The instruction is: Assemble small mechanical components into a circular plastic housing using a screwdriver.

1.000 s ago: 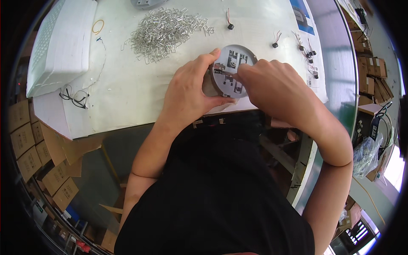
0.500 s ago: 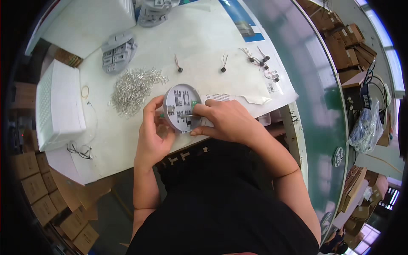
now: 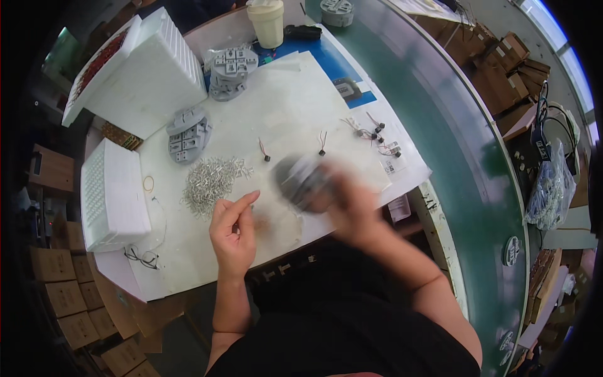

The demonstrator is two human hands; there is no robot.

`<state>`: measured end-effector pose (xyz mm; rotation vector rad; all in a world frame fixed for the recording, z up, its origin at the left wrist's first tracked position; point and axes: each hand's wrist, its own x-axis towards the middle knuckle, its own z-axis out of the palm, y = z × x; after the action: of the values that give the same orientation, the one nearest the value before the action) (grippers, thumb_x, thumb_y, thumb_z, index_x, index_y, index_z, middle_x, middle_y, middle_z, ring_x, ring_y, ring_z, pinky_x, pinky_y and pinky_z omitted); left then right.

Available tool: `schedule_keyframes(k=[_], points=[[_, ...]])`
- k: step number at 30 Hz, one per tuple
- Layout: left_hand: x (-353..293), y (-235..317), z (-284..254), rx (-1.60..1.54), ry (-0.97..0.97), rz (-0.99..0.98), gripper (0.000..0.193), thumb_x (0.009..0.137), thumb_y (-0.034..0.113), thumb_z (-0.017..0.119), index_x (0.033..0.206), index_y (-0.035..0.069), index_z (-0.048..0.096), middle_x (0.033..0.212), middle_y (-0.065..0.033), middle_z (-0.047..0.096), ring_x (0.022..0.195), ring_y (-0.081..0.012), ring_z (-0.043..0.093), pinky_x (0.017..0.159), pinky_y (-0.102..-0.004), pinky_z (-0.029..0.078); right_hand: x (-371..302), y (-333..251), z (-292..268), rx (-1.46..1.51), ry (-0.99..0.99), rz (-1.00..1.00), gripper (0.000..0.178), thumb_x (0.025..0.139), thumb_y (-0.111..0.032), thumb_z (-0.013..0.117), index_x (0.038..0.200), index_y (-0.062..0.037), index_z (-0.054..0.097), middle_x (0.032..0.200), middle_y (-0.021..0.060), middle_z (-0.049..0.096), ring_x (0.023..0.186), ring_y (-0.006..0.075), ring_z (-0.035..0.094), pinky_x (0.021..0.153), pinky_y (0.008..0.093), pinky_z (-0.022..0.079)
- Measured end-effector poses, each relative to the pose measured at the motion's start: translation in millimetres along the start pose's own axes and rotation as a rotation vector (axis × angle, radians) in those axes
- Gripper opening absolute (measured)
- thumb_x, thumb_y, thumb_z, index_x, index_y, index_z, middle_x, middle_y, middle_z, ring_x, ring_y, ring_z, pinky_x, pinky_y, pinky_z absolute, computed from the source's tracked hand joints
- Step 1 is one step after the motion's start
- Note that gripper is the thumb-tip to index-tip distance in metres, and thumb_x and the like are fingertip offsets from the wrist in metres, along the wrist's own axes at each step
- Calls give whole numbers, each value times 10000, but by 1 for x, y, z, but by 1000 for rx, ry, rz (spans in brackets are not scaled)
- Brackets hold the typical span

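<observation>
My right hand, smeared by motion, grips a grey round plastic housing above the near part of the table. The housing is blurred, so its inside cannot be read. To its left, my left hand is raised with its fingers drawn together. A tiny green bit shows by its fingertips; what it is I cannot make out. A heap of small silvery metal pieces lies just beyond my left hand. Past the housing are two small black parts with thin wire leads, one on the left and one on the right.
More wired black parts are grouped at the right. Grey housings stand in stacks at the left and back. White foam boxes line the left side. A cream cup stands at the back; a green conveyor belt runs along the right.
My right hand has carried the housing to the right, away from my left hand. The left hand has let go of the housing. The view has shifted, showing more of the table's back.
</observation>
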<state>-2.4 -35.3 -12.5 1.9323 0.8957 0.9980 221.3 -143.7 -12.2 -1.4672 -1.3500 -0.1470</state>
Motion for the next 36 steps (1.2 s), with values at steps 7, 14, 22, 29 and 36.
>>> schedule_keyframes(k=[7,14,22,29,36], points=[[-5,-26,-22,142,-87,-26,195,984,-5,735,1161,40,804,904,-74,689,747,-160,642,658,-301,514,47,339,-357,-102,288,874,506,1039,-347,734,1451,-61,675,767,-70,537,670,69,510,615,247,426],[-21,-31,-13,258,-48,13,167,945,46,798,1111,41,813,917,-90,701,748,-208,659,657,-322,533,112,314,-250,-1000,228,331,377,1012,-330,729,1218,-18,783,1174,227,777,1066,369,746,1001,417,560],[-22,-29,-13,254,-40,42,158,926,71,821,1082,45,816,925,-90,702,774,-226,674,655,-337,545,237,143,124,-222,-495,277,1011,735,-655,906,1383,60,604,1294,197,729,1146,311,721,974,402,561],[-21,-34,-15,217,37,113,179,923,-24,781,1088,34,816,930,-95,711,728,-175,658,635,-283,513,261,106,168,-277,-457,389,951,664,-654,929,1231,44,619,1262,224,683,1085,338,721,928,442,579],[-28,-49,-26,-108,313,-1,202,912,-22,807,1107,30,812,959,-120,726,750,-236,702,701,-318,570,152,28,44,197,-1068,78,739,617,-182,1017,1240,-80,633,1427,48,657,737,145,619,718,337,557]])
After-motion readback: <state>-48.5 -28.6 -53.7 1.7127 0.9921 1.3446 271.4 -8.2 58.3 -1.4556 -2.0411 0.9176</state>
